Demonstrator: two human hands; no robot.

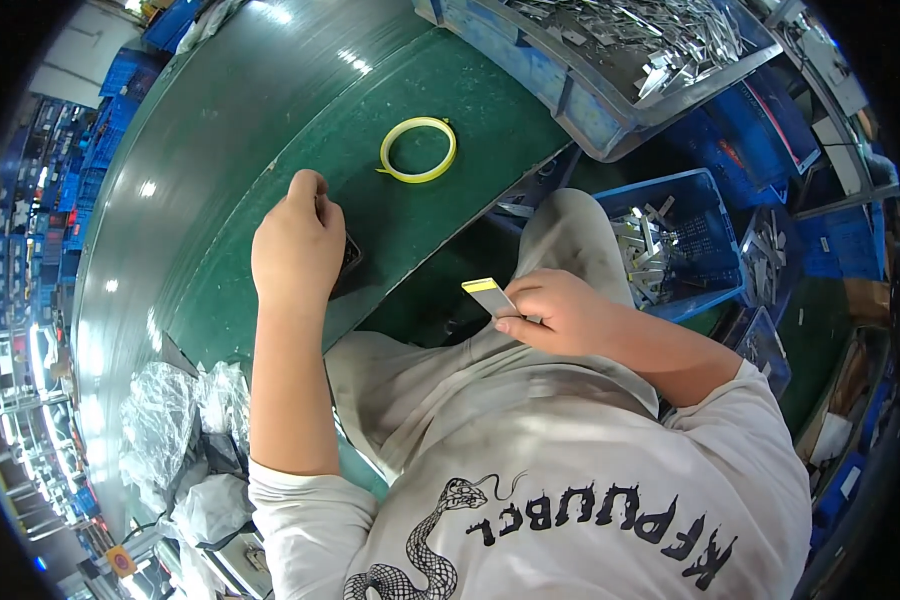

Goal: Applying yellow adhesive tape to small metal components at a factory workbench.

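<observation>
My right hand (560,312) grips a flat grey metal piece (492,300) above my lap, thumb along its side. A yellow strip runs across the far end of that piece. Over the green table my left hand (300,245) is closed, its fingers curled under; whatever they may hold is hidden. A dark object (350,254) shows partly beside the left wrist, too covered to name. On the table, to the right of the left hand, lies a roll of yellow tape (449,160) with a short end sticking out at its lower left.
A large blue bin (610,125) heaped with thin metal pieces stands at the far right. Below it is a blue basket (728,235) holding more metal parts. Clear plastic bags (160,420) lie at the left. The green table (270,290) curves along the left side.
</observation>
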